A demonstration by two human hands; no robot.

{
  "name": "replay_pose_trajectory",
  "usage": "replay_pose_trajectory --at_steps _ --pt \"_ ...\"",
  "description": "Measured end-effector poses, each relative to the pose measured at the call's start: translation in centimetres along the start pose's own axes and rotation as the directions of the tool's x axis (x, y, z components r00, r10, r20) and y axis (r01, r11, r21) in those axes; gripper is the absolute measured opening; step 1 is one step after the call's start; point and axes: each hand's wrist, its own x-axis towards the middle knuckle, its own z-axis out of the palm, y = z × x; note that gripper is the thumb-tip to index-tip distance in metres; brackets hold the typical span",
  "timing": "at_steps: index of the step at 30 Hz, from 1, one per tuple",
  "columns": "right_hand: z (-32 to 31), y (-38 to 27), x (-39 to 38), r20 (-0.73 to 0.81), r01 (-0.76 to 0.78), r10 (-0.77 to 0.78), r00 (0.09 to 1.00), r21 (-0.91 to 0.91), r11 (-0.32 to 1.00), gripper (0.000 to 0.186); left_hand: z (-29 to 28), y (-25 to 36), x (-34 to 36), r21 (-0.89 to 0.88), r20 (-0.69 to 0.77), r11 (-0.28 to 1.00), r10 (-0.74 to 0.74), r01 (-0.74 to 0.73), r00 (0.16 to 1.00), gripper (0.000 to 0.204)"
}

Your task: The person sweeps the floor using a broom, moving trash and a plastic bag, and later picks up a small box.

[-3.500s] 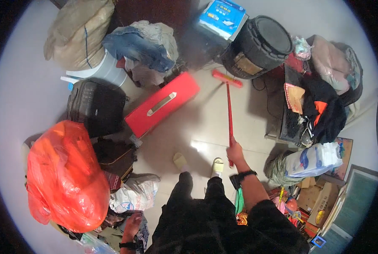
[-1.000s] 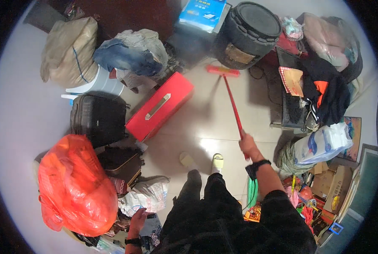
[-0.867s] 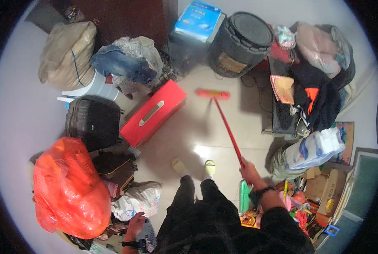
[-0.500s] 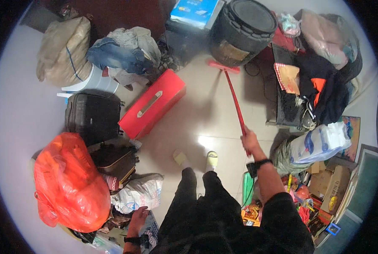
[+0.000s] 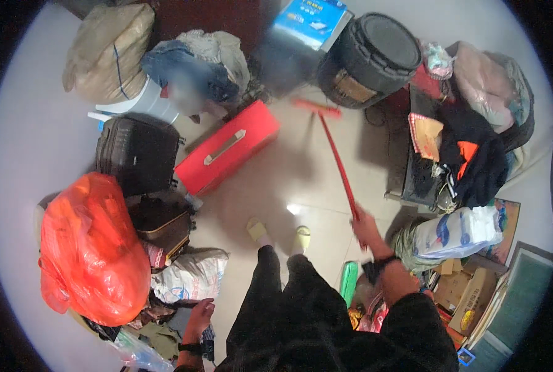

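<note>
My right hand (image 5: 366, 230) is closed around the upper end of a red long-handled broom (image 5: 336, 155). The pole slants away from me to its wide, flat red head, which is slightly blurred at the floor beside a black lidded barrel (image 5: 369, 59). Low at the left, my left hand (image 5: 198, 319) hangs with loosely bent fingers and nothing visible in it. It is nearest to a white printed sack (image 5: 193, 278). Ahead and to the left stands a red box (image 5: 211, 170) with a pale handle on top.
Along the left are a red plastic bag (image 5: 96, 251), a black suitcase (image 5: 140, 155) and piled clothes (image 5: 217, 56). To the right stand a dark low bench (image 5: 406, 167) with clothing, a wrapped white pack (image 5: 456, 232) and cardboard boxes (image 5: 474, 301). Tiled floor (image 5: 251, 186) lies between.
The broom head has shifted left along the floor, away from under the barrel. My right hand has come slightly nearer to me, still gripping the pole. My view has shifted a little.
</note>
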Motion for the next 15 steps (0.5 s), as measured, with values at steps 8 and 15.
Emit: replay_pose_trajectory --at_steps 8,15 --pt "2.4 -0.6 1.3 0.294 -0.185 0.19 0.937 -0.045 0.982 0.066 -0.6 -7.4 -0.8 -0.084 -0.04 0.995 -0.059 0.056 0.997 0.024" --pt "-2.3 5.0 -21.9 0.52 -0.14 0.15 0.841 -0.059 0.988 0.076 1.5 -2.4 2.6 -0.063 0.024 0.995 -0.074 0.075 0.997 0.023"
